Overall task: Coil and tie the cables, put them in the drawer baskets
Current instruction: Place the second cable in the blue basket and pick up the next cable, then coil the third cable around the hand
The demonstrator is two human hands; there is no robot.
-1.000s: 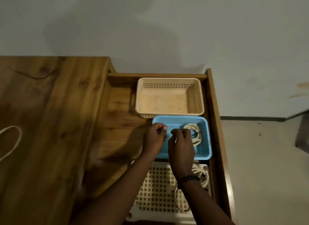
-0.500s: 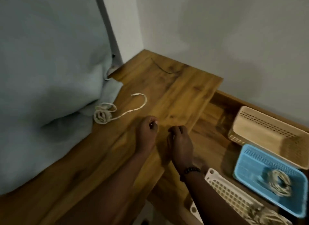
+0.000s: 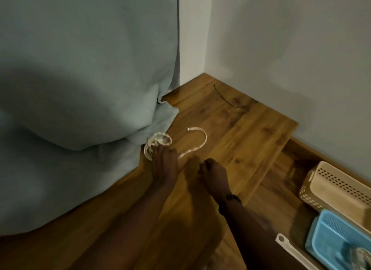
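Left hand reaching the loose cream cable at the counter's left edge, centre of the frame.

The pale grey-blue fabric bedding (image 3: 80, 109) fills the left of the frame and crowds the loosely looped cream cord cable (image 3: 158, 142), which lies just against it on the brown wooden counter (image 3: 241, 133). The left hand (image 3: 164, 165) rests its fingertips on the loops; whether its grip has closed on them I cannot tell. To do this well, lift the whole bundle together and gather the free tail curving right, drawing it toward open wood. The right hand (image 3: 213, 174), lower centre, is loosely curled and holds nothing. A thin dark tie (image 3: 224, 98) lies upper centre. At right the counter ends, dropping to the drawer with a beige perforated basket (image 3: 337, 187) and blue plastic basket (image 3: 337, 239).
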